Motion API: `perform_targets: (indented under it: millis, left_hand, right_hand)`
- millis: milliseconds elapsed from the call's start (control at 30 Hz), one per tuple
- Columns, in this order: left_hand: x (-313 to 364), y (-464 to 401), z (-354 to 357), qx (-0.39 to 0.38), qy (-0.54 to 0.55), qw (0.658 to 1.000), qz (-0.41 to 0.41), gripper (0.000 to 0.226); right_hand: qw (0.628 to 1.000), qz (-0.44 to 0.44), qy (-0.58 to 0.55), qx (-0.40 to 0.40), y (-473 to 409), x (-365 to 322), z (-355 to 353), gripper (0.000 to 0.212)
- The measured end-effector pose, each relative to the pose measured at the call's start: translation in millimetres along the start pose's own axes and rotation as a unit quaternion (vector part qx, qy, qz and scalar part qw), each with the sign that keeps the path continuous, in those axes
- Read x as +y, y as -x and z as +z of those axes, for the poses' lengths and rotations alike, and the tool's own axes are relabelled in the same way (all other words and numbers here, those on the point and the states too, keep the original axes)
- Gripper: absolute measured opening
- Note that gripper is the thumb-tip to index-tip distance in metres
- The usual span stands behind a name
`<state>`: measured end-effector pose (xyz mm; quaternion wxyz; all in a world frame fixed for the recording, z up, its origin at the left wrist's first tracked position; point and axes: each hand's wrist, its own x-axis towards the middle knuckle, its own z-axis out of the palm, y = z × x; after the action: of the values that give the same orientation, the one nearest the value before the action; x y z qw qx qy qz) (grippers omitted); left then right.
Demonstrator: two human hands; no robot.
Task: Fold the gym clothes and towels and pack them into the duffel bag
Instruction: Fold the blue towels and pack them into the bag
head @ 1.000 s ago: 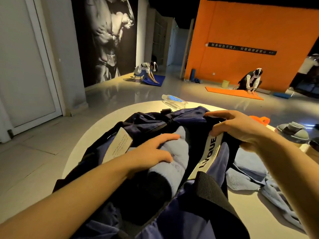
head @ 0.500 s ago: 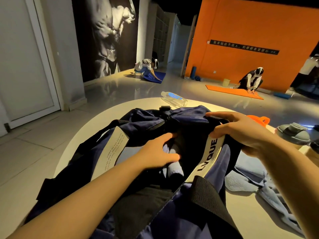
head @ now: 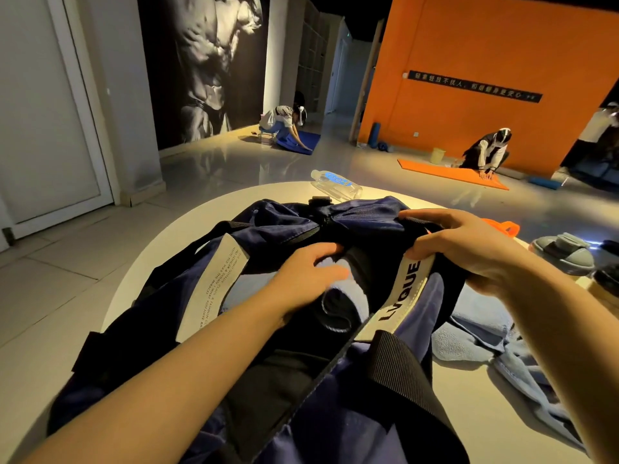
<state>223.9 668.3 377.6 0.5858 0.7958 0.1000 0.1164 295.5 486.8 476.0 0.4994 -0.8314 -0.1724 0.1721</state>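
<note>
A navy duffel bag (head: 361, 216) lies open on a round white table (head: 174, 236). My left hand (head: 308, 276) reaches into the opening, fingers straight, and presses a rolled light blue towel (head: 356, 296) down inside. My right hand (head: 469, 252) grips the bag's right rim beside a white strap printed with black letters (head: 405, 283) and holds the opening wide. Dark clothing (head: 278, 390) sits in the near part of the bag. More light blue towels (head: 482, 336) lie loose on the table to the right.
A clear water bottle (head: 336, 184) lies on the table behind the bag. An orange item (head: 505, 227) and grey slippers (head: 562, 252) sit to the right. Other people kneel at mats on the floor by the far walls.
My left hand has pushed the towel from above the opening deeper into the bag. My right hand has kept its grip on the rim.
</note>
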Motion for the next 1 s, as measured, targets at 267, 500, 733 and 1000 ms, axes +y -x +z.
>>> perform_targets:
  millis: [267,500,733,1000]
  left_hand:
    - [-12.8,2.3,4.8,-0.003,-0.133,0.988,-0.072,0.047]
    - [-16.7,25.0,4.8,0.122,-0.29,0.949,-0.011,0.038]
    - [-22.2,31.3,16.4,0.145,-0.413,0.899,0.019,0.013]
    - [-21.7,33.4,7.8,0.135,-0.52,0.843,0.019,0.031]
  right_hand:
    - [1.0,-0.003,0.0,-0.007,2.3,1.4,1.1,0.05]
    - [1.0,0.002,0.003,-0.01,1.7,4.1,-2.8,0.05]
    - [1.0,0.003,0.02,-0.008,5.3,2.0,-1.6,0.048]
    - [1.0,0.004,0.022,-0.001,9.3,0.5,-1.0,0.046]
